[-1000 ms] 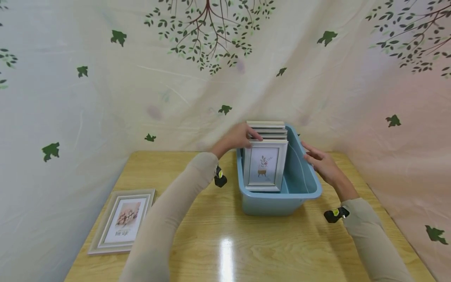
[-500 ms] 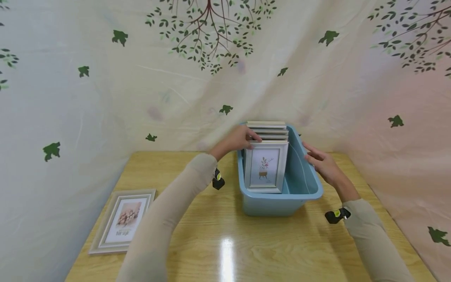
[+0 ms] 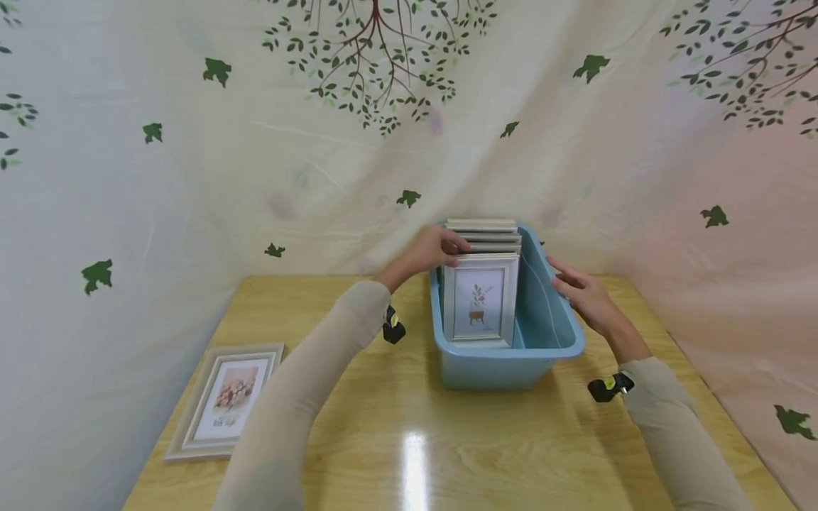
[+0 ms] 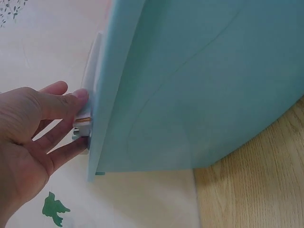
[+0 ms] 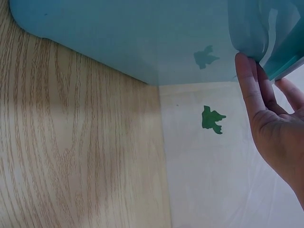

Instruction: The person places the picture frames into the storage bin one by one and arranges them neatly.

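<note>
A light blue plastic tub [image 3: 492, 370] stands toward the back of the table. Inside, several picture frames [image 3: 483, 238] are lined up one behind another. The foremost, a silvery picture frame [image 3: 482, 301] with a potted-plant print, leans upright facing me. My left hand [image 3: 431, 250] pinches its top left corner, thumb in front and fingers behind. From the left wrist, the hand [image 4: 33, 118] is at the frame edge just past the tub rim. My right hand [image 3: 588, 294] rests at the tub's right rim, its fingers [image 5: 249, 85] extended against the outer wall.
Flat on the wooden table [image 3: 358, 440] at the left lies a larger picture frame [image 3: 233, 397] with a pink flower print, partly covered by my left sleeve. A cloth backdrop [image 3: 319, 156] with printed leaves hangs right behind the table and tub.
My left fingers have drawn in slightly to the left along the frame tops. The front picture frame has shifted a little left with them. The right hand stays at the tub rim.
</note>
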`<act>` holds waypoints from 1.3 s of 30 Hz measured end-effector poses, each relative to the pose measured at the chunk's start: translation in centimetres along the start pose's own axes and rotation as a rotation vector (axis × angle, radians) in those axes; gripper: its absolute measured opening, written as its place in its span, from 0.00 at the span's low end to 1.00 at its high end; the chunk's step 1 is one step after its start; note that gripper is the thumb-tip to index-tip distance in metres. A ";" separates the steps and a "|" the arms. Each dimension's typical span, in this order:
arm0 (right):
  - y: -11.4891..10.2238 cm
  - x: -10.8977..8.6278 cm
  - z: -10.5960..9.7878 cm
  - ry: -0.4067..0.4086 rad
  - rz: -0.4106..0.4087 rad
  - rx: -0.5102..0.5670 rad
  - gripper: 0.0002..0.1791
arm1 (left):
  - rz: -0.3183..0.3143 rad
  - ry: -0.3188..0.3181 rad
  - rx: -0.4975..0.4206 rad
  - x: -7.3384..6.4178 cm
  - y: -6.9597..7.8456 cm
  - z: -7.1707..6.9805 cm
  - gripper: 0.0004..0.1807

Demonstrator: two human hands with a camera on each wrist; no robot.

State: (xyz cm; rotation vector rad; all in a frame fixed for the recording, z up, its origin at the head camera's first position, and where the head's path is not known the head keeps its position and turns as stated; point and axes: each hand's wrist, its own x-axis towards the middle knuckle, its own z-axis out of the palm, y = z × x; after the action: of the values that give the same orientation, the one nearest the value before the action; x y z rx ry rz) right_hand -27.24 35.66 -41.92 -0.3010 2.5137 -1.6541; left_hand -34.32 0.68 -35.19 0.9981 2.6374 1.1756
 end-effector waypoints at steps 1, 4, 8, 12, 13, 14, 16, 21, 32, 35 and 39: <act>0.0 0.1 0.0 0.000 -0.001 -0.001 0.37 | 0.004 0.015 0.009 0.0 0.0 -0.2 0.17; -0.2 0.2 0.1 0.001 -0.003 -0.001 0.37 | 0.015 0.060 0.011 -0.1 0.0 -0.8 0.17; -0.2 0.2 0.1 0.002 0.016 -0.009 0.37 | 0.023 0.096 -0.031 -0.7 -0.5 -1.5 0.18; -0.1 0.2 0.1 -0.006 0.030 -0.014 0.36 | 0.003 0.130 -0.100 -1.7 -1.3 -2.3 0.19; 0.0 0.2 0.1 -0.008 0.031 -0.011 0.36 | -0.005 0.137 -0.111 -2.0 -1.6 -2.5 0.19; 0.0 0.2 0.0 -0.010 0.032 -0.008 0.36 | -0.013 0.140 -0.125 -2.3 -1.8 -2.7 0.19; 0.1 0.1 0.0 -0.011 0.032 0.001 0.36 | -0.026 0.137 -0.135 -2.9 -2.3 -3.1 0.19; 0.2 0.0 0.1 -0.011 -0.006 0.054 0.36 | -0.048 0.112 -0.088 -4.8 -3.6 -4.4 0.19; 0.1 -0.1 0.2 -0.025 -0.007 0.047 0.36 | -0.145 0.084 0.031 -11.4 -7.8 -7.8 0.19; 0.0 -0.1 0.0 -0.028 0.005 0.028 0.37 | -0.170 0.073 0.052 -12.9 -9.3 -8.6 0.19; -0.2 0.1 -0.1 -0.032 0.016 0.011 0.37 | -0.201 0.057 0.074 -15.1 -10.8 -9.6 0.18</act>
State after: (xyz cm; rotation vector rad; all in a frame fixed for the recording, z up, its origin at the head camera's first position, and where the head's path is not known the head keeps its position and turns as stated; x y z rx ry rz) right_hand -27.33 35.66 -41.71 -0.3027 2.4769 -1.6431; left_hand -31.35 -19.75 -38.60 0.6975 2.7657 1.0850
